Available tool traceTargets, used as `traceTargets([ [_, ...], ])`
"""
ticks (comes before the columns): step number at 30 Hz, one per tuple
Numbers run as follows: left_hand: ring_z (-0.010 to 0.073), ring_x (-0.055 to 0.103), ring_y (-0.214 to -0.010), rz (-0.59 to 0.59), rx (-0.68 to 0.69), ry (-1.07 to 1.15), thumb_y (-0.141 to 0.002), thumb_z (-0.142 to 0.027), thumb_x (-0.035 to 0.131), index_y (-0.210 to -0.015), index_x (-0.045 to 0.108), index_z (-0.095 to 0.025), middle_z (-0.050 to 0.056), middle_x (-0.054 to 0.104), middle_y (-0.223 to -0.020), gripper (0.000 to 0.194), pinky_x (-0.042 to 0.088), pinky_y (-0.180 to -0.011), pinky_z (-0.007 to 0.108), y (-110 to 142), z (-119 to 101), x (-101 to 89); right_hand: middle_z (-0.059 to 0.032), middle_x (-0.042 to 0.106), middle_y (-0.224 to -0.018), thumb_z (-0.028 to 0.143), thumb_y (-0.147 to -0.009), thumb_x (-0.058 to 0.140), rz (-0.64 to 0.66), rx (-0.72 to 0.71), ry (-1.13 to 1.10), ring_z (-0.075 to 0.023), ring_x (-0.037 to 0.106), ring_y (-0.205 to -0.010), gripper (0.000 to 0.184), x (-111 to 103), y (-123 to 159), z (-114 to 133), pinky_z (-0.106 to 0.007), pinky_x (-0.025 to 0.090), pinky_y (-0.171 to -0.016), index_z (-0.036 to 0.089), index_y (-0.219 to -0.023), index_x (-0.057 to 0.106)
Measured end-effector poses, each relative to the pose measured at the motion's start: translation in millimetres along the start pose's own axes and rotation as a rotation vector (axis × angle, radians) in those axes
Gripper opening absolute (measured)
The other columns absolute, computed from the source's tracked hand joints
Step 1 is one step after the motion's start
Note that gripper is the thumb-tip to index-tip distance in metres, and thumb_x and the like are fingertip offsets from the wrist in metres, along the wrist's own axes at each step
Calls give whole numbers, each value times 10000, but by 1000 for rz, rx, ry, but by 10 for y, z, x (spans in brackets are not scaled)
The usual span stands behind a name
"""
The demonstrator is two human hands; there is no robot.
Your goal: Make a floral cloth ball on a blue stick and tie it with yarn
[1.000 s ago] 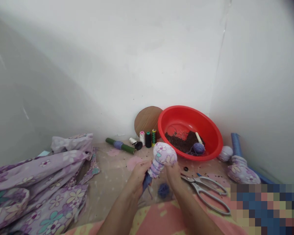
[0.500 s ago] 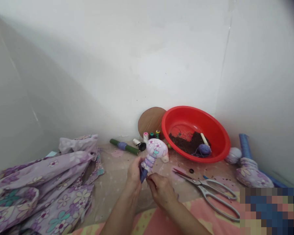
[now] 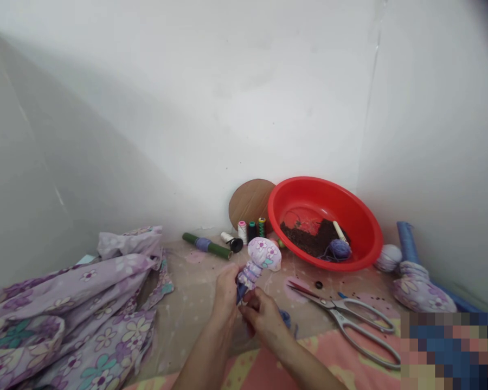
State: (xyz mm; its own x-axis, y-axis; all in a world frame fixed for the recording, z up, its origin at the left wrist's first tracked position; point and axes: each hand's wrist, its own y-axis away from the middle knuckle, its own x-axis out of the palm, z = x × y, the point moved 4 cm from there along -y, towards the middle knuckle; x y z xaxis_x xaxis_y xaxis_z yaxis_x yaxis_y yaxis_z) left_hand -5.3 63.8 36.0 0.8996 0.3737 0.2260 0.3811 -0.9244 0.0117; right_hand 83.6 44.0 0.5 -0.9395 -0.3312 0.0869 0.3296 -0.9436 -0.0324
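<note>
My left hand [image 3: 226, 295] is closed round the blue-wrapped handle of a cloth-headed mallet [image 3: 264, 253]. The mallet's padded head is covered in lilac flowered fabric, gathered at the neck and bound there with purple yarn. Just below the gathered edge, my right hand [image 3: 265, 318] pinches at the handle, on what looks like the loose yarn; its fingertips partly hide the strand. Behind my right hand a small ball of blue yarn [image 3: 285, 318] lies on the table cover, partly covered by the hand. Large scissors [image 3: 341, 313] lie to the right, blades slightly apart.
A red basin [image 3: 374, 244] holds dark filling and purple yarn. Thread spools [image 3: 252, 232], a cardboard disc [image 3: 248, 203] and a green stick [image 3: 217, 249] are by the wall. Flowered fabric [image 3: 106, 319] is heaped left; a second mallet [image 3: 423, 292] and white yarn ball [image 3: 389, 258] lie right.
My right hand has moved from beside the mallet's head down to the handle below the cloth, fingers now pinched. The mallet's head dipped, then tilted right. The view has shifted slightly.
</note>
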Motion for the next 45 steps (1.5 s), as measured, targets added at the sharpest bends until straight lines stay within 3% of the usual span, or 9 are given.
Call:
traceTargets([
  [5,74,373,-446,-19,46,-41,-617,-302,562,-552,578,-130,-26,478,-493,184,274,-415,195,-5,-44,11,91,398,-370,140,-540,460,141,133,19,-44,312,-274,110,-64,37,112,-171,221,-296,150,-634,514],
  [11,85,426,-478,11,60,-87,-639,-295,533,-641,626,-118,-4,542,-545,201,297,-436,186,49,-140,19,86,392,-383,128,-547,499,425,207,-73,-35,291,-288,275,-144,164,355,-167,197,-306,125,-793,621],
  [17,113,489,-549,66,52,-58,-623,-313,549,-692,645,-104,33,599,-619,241,349,-500,201,64,-86,60,69,374,-410,207,-641,515,270,7,82,-38,315,-349,221,-274,133,473,-163,238,-355,133,-797,653],
  [20,117,496,-546,89,45,-29,-580,-320,591,-659,646,-112,23,595,-598,229,357,-512,207,66,-38,85,49,405,-461,233,-671,530,193,-181,116,-51,356,-386,191,-310,113,553,-174,279,-381,150,-780,663],
  [24,99,473,-504,98,20,-8,-560,-307,622,-630,641,-122,-1,569,-544,199,339,-490,196,63,8,92,-21,518,-718,245,-709,531,103,-421,59,-78,447,-497,162,-376,117,698,-204,362,-447,190,-768,671],
  [27,89,453,-464,127,18,-11,-573,-326,619,-609,634,-114,-4,551,-504,216,322,-461,194,60,2,93,-67,498,-954,270,-739,513,79,-473,2,-139,509,-704,174,-378,131,712,-233,420,-531,217,-797,667],
  [33,120,532,-550,46,-1,63,-554,-302,638,-679,658,-109,36,624,-616,231,374,-502,206,13,-79,-18,-59,493,-1031,254,-741,526,-7,-629,63,-192,474,-939,165,-269,218,644,-332,375,-817,255,-824,668],
  [38,98,511,-470,-25,-52,130,-515,-295,667,-704,652,-106,34,628,-582,268,353,-443,193,-43,-136,-135,-67,603,-905,280,-724,547,112,-448,-143,-194,529,-831,151,-189,195,541,-317,409,-729,219,-778,674],
  [45,119,543,-527,163,-41,219,-541,-323,674,-704,650,-105,45,632,-596,273,394,-510,217,2,-262,-58,-32,565,-672,304,-645,611,-49,-120,-705,-146,521,-660,146,-278,31,286,-242,414,-558,172,-705,607],
])
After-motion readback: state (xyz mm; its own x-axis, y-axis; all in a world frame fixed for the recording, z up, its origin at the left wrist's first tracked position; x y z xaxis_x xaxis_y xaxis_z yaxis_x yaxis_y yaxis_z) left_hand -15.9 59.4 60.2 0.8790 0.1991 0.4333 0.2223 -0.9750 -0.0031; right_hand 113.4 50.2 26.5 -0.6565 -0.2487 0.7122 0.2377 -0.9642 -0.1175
